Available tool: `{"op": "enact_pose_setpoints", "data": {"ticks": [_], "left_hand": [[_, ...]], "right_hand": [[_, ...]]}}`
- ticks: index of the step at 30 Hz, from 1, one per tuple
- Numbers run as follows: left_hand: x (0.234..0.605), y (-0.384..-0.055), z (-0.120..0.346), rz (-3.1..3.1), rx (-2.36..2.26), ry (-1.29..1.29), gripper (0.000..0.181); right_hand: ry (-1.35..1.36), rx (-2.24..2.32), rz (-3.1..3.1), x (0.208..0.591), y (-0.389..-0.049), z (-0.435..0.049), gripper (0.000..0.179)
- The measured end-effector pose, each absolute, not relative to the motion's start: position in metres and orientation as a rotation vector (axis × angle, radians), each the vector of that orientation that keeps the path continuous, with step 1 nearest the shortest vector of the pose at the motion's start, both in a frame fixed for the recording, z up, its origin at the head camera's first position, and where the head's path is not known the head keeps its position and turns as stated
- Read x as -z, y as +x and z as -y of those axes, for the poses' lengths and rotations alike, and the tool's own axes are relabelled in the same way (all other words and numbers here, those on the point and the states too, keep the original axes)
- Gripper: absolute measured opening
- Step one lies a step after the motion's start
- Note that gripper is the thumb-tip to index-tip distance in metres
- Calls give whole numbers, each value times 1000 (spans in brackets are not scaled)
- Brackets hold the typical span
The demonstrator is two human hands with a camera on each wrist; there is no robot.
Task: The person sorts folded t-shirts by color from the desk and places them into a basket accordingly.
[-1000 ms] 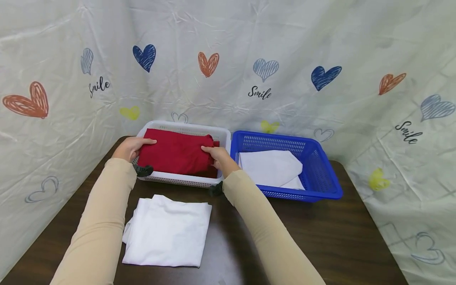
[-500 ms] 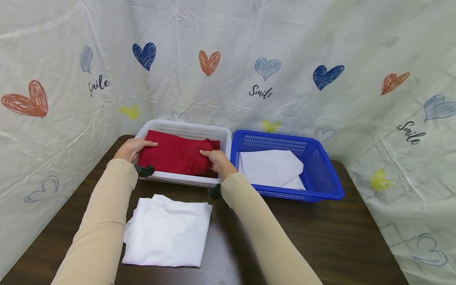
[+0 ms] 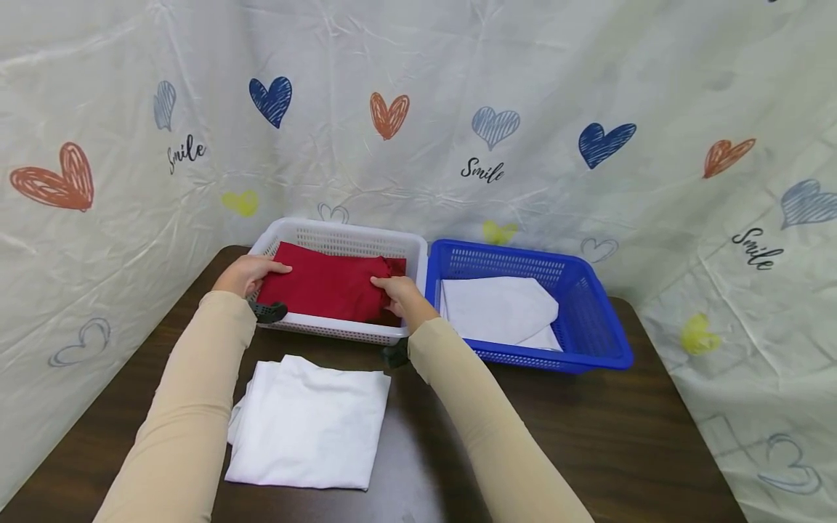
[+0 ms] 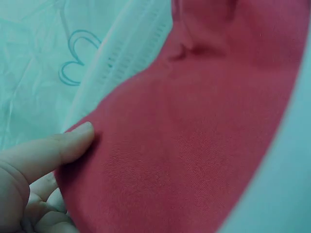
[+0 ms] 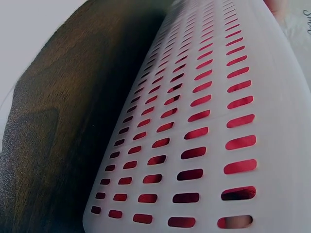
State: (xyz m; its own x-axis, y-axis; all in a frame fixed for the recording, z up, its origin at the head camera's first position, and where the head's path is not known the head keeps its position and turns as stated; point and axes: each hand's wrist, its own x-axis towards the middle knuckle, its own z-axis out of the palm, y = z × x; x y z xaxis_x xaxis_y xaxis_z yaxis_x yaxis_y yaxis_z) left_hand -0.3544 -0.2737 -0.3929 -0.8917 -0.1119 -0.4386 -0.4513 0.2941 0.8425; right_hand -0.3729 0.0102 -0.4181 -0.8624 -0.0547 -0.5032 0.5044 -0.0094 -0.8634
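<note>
A folded red cloth (image 3: 327, 285) lies inside the white plastic basket (image 3: 353, 232) at the back left of the table. My left hand (image 3: 245, 274) pinches its left edge, thumb on top; the left wrist view shows the thumb (image 4: 73, 141) on the fabric and curled fingers behind the edge. At the cloth's other end, my right hand (image 3: 402, 294) grips the gathered right edge, its lower fingers hidden. A darker red piece of cloth (image 3: 397, 266) shows underneath. The right wrist view is mostly filled by the slotted basket wall (image 5: 277, 121), with red showing through.
Touching or nearly touching the white basket on its right is a blue basket (image 3: 598, 319) holding folded white cloth (image 3: 497, 309). A folded white cloth (image 3: 307, 428) lies on the dark wood table (image 3: 575, 436) in front. A heart-patterned curtain (image 3: 418, 174) hangs behind.
The red cloth has sunk slightly lower in the white basket, and my right hand has come down a little with it. Both hands keep their hold. The view has shifted slightly.
</note>
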Motion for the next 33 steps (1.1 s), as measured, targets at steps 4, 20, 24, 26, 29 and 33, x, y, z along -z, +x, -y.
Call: {"op": "enact_pose_setpoints", "data": {"ticks": [4, 20, 24, 26, 29, 33], "left_hand": [[393, -355, 273, -2248, -1650, -503, 64], [390, -347, 274, -2291, -1689, -522, 64], [388, -346, 279, -2288, -1705, -505, 63], [387, -344, 282, -2279, -1728, -491, 63], [385, -342, 285, -2239, -1785, -443, 62], [385, -339, 288, -2199, -1830, -405, 63]], "right_hand": [[469, 1949, -1856, 417, -373, -12, 60], [478, 1973, -1821, 386, -348, -27, 62], [454, 1986, -1792, 382, -346, -37, 58], [430, 2010, -1757, 381, -344, -41, 56], [385, 2036, -1727, 380, -341, -48, 52], [339, 2057, -1704, 378, -334, -56, 48]]}}
